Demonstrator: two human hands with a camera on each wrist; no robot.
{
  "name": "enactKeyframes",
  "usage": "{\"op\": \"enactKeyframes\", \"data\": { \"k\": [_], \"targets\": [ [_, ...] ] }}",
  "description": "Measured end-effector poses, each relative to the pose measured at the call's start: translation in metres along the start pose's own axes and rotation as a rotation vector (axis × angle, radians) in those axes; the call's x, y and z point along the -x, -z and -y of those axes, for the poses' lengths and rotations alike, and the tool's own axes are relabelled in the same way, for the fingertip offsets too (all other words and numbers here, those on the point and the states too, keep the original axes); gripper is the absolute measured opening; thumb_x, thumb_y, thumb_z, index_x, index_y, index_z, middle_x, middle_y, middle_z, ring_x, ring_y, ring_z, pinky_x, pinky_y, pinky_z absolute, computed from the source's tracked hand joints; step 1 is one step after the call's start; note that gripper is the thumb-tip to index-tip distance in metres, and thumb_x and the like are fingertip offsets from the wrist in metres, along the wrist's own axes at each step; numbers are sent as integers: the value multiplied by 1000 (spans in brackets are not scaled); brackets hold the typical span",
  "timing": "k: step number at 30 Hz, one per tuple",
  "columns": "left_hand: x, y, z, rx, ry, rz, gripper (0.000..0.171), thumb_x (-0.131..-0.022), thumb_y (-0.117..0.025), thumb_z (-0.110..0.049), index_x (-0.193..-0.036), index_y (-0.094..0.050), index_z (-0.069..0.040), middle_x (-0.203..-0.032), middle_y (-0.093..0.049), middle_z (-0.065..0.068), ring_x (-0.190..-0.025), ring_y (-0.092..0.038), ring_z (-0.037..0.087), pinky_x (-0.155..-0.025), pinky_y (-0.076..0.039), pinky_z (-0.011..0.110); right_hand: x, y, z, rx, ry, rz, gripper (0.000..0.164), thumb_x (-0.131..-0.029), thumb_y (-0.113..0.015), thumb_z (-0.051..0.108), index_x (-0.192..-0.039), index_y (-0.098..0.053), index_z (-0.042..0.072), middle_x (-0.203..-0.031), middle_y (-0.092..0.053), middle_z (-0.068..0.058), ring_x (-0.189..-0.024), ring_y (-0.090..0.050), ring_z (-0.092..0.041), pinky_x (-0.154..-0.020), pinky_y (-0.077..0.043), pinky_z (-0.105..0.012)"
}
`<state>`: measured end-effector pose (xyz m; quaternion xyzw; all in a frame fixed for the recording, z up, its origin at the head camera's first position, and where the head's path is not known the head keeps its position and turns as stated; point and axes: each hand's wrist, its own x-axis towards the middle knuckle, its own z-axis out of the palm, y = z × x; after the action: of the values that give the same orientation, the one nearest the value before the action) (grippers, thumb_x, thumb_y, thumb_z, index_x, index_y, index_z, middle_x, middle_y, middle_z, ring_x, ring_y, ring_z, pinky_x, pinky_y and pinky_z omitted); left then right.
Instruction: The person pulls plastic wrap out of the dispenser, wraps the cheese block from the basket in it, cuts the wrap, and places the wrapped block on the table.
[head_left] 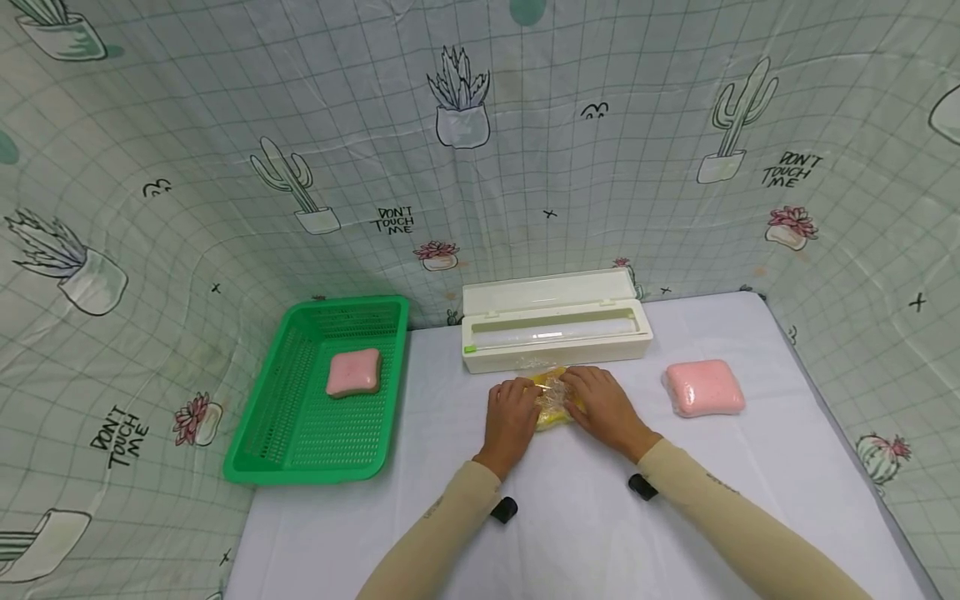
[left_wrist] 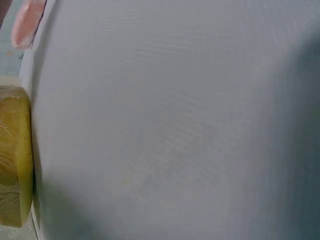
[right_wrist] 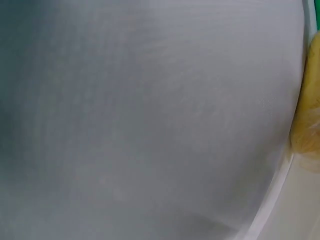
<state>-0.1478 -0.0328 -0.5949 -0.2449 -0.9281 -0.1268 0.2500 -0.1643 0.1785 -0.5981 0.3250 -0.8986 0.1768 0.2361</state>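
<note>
A yellow block with rounded edges (head_left: 553,417), loosely covered in crinkled clear plastic film (head_left: 556,392), lies on the white-covered table in the head view. My left hand (head_left: 512,419) grips its left side, fingers bent over the edge and film. From the right, my right hand (head_left: 606,407) holds the other side, its thumb at the block's near right part. Only the film-wrapped side of the yellow block (left_wrist: 11,160) shows at the edge of the left wrist view. The right wrist view catches its other end (right_wrist: 309,107). Neither wrist view shows the fingers.
Behind the hands stands a white film dispenser (head_left: 558,352), lid raised, a clear roll inside. A green basket (head_left: 243,467) at left holds a pink block (head_left: 354,372). Another pink block (head_left: 705,387), film-wrapped, lies at right. Printed cloth (head_left: 525,183) hangs around the table.
</note>
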Motion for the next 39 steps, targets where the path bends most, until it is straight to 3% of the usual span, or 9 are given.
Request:
{"op": "enactKeyframes", "data": {
  "k": [3,6,8,12,16,20,28,39],
  "targets": [
    [1,-1,1,-83,-70,-7,19,-87,-88,-19,-102,-77,-24,-110,-71,-8,-108,-62,15,-93,-48,35,0,-3,-2,71,118,-49,52,-73,-93,6,-119,-68,6,-121,-69,-15,-108,-65,-35,-93,-54,-49],
    [3,1,3,-115,-116,46,14,-92,-83,-24,-105,-80,-28,-112,-74,-12,-112,-62,14,-98,-47,35,2,-4,-4,99,173,-18,48,-75,-92,8,-119,-72,9,-124,-71,-10,-109,-64,-33,-93,-53,-48],
    [6,3,6,-112,-133,100,20,-94,-81,-31,-114,-80,-28,-117,-74,-12,-118,-62,15,-101,-46,37,5,-3,-6,95,174,31,47,-80,-91,16,-123,-74,8,-127,-71,-10,-113,-64,-34,-96,-52,-50],
    [9,6,13,-121,-162,200,45,-93,-80,-47,-132,-73,-27,-131,-70,-10,-129,-57,17,-106,-43,39,10,1,-10,79,148,135,63,-81,-90,34,-135,-71,8,-138,-69,-9,-122,-61,-36,-102,-48,-53],
    [11,5,17,-160,-190,257,55,-93,-79,-51,-141,-67,-28,-139,-66,-10,-133,-53,17,-108,-42,39,12,2,-12,70,147,173,65,-82,-91,30,-140,-69,8,-141,-68,-9,-124,-61,-37,-103,-48,-54],
    [13,6,19,-170,-207,274,51,-96,-75,-48,-142,-67,-29,-140,-66,-11,-133,-53,17,-108,-41,38,12,1,-12,65,166,154,61,-79,-92,24,-135,-73,9,-137,-71,-7,-120,-63,-36,-101,-49,-53],
    [23,19,18,-204,-277,285,48,-97,-74,-48,-143,-66,-33,-139,-66,-12,-131,-56,17,-107,-43,38,17,5,-1,102,231,136,55,-78,-93,33,-126,-79,12,-124,-76,-5,-112,-65,-29,-97,-52,-48],
    [52,42,11,-169,-359,294,49,-97,-74,-50,-142,-65,-32,-139,-65,-12,-130,-59,18,-106,-45,36,35,20,25,83,301,166,59,-75,-95,39,-124,-79,11,-122,-77,-5,-109,-64,-26,-95,-53,-44]
  ]
}}
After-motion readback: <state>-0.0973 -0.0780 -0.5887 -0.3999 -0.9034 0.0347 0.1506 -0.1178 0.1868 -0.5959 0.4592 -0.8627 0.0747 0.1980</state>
